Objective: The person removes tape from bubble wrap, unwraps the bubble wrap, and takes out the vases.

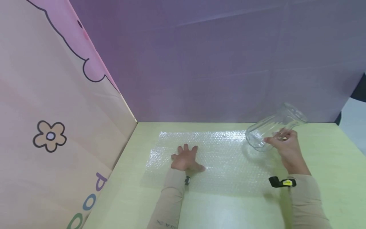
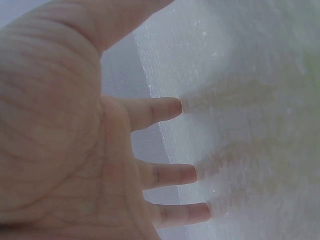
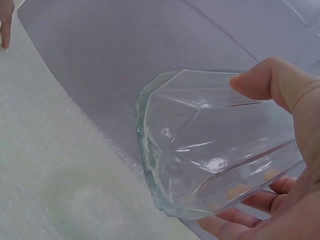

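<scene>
A clear glass vase (image 1: 267,128) with a faceted body is tilted in the air, its thick base toward the left and its mouth toward the upper right. My right hand (image 1: 287,144) grips it, thumb on one side and fingers round the other, as the right wrist view shows with the vase (image 3: 215,145) close up. Below lies a sheet of bubble wrap (image 1: 226,168), flat on the table. My left hand (image 1: 187,159) is spread over the left part of the sheet, and its fingertips touch the wrap in the left wrist view.
The pale green table (image 1: 120,200) meets a purple back wall (image 1: 200,63). At the left stands a light panel (image 1: 25,95) printed with a flower and letters. Something black and white (image 1: 353,117) shows past the table's right edge.
</scene>
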The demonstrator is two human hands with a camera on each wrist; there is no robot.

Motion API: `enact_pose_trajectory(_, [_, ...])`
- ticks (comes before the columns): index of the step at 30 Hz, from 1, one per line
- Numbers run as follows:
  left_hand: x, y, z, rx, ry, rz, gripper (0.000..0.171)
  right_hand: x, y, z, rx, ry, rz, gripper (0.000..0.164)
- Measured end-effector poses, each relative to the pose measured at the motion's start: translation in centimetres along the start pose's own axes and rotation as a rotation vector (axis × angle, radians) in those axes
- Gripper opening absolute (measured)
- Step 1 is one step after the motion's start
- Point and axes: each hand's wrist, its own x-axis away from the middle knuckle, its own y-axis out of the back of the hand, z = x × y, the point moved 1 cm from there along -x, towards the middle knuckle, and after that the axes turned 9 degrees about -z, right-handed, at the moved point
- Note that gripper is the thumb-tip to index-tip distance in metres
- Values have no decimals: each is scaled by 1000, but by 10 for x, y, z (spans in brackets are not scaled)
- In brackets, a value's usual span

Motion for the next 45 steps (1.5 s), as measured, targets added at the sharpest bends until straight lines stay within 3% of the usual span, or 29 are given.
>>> enact_pose_trajectory(45, [-1, 0, 0, -14, 6, 1, 107, -1, 6, 4, 11, -19, -100, 66])
